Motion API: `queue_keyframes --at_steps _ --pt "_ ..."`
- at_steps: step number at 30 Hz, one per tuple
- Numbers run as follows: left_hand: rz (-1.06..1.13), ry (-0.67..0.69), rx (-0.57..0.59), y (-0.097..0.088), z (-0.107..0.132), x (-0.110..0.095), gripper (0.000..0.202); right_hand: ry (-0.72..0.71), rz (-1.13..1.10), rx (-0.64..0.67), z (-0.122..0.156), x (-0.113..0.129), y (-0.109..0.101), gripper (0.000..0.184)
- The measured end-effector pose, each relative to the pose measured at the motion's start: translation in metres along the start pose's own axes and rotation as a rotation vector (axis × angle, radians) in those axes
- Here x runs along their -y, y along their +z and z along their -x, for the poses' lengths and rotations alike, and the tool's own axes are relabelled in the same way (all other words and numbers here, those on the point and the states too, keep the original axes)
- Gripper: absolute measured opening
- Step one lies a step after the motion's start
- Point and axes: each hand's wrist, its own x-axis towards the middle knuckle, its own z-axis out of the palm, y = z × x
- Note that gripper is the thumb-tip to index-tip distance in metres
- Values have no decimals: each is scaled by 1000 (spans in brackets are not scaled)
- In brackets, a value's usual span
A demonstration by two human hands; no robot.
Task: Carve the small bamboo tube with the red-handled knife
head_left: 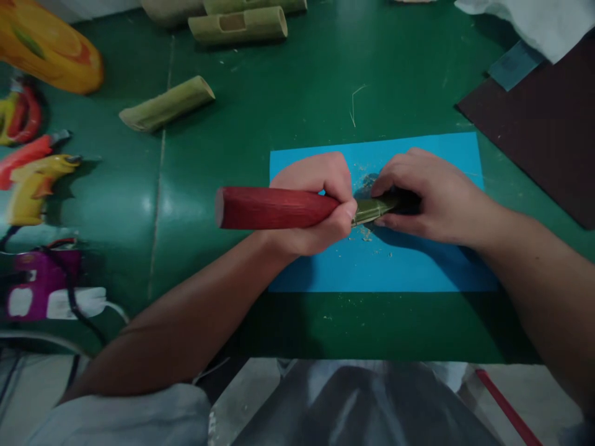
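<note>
My left hand point(320, 204) is wrapped around a tool with a thick red wooden handle point(274, 208); its working end is hidden by my fingers and the bamboo. A short piece of green bamboo point(372, 209) lies between my hands, with my right hand point(418, 192) gripping its far right part between thumb and fingers. Part of the bamboo is covered by my right hand. Both hands are over a blue sheet point(446, 272), where small shavings point(367, 232) lie scattered around the bamboo.
Cut bamboo tubes point(167, 105) lie on the green table point(232, 136), one with a rectangular opening point(232, 23). At left are a yellow bottle point(51, 49), glue guns point(37, 192) and a purple power block point(41, 272) with cords. A dark sheet point(548, 124) is at right.
</note>
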Motion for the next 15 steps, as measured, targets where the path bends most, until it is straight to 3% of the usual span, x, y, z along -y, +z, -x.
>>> queue_keyframes --at_steps 6,10,15 --pt "-39 27 -59 1 5 4 16 -81 -2 -49 0 -3 2 19" --pt "-67 23 -88 3 3 0 18 -55 1 -60 1 -5 4 22" --pt "-29 -16 -31 3 -1 -7 11 -33 5 -43 1 -3 3 20"
